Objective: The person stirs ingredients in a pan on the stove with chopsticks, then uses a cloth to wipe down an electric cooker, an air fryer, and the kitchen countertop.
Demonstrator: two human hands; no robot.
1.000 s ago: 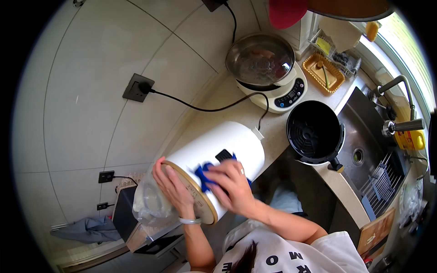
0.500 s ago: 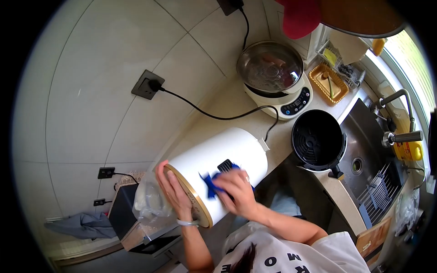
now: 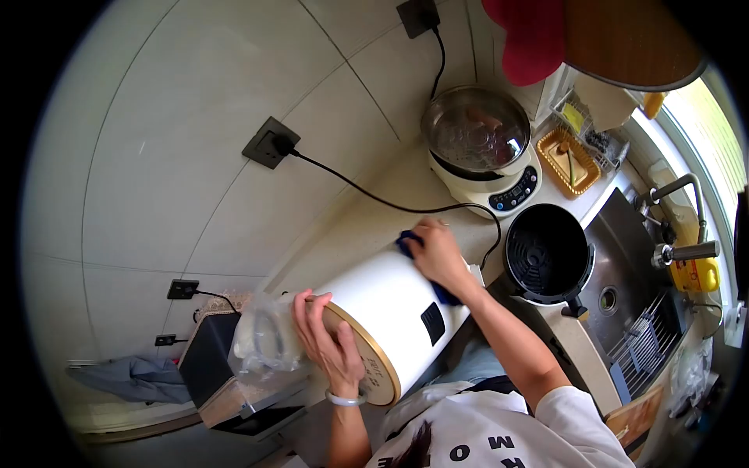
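Observation:
A white cylindrical appliance (image 3: 382,300) with a gold-rimmed end and a black vent lies tilted on its side at the counter's edge. My left hand (image 3: 328,347) is spread against its gold-rimmed end, fingers apart over the rim. My right hand (image 3: 437,253) is closed on a dark blue cloth (image 3: 406,243) at the appliance's upper far side. Part of the cloth also shows beneath my right wrist. A black cord runs from behind the appliance to a wall socket (image 3: 271,143).
Behind stands a cream electric pot (image 3: 480,140) with a glass lid. To the right are a black basket (image 3: 546,253), a gold tray (image 3: 568,161) and a steel sink (image 3: 616,265). A clear plastic bag (image 3: 269,335) lies left of the appliance.
My right hand has moved with the cloth from the appliance's near side to its upper far side. The appliance has rolled slightly, and my left hand has shifted on its end. The view has shifted.

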